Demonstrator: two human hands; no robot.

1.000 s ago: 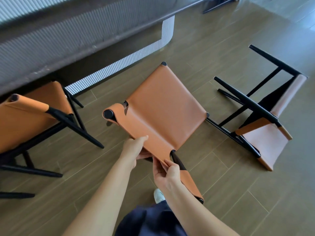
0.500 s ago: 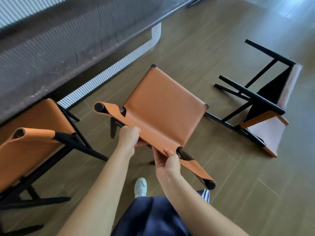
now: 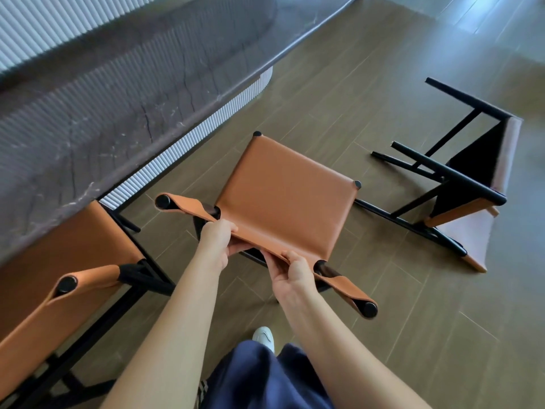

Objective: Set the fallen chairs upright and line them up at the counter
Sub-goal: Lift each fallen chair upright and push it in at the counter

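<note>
Here, left hand (image 3: 216, 242) and right hand (image 3: 292, 271) both grip the near back strap of the upright middle chair (image 3: 283, 196) beside the counter (image 3: 118, 93); another chair (image 3: 460, 187) lies fallen right.

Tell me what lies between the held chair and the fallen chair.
Bare plank floor, crossed by a black leg of the fallen chair, in the head view.

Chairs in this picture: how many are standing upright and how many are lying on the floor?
Upright: 2, left chair by the counter, middle chair gripped by the left hand and right hand.
Fallen: 1, right chair on its side.
Total: 3 chairs.
</note>
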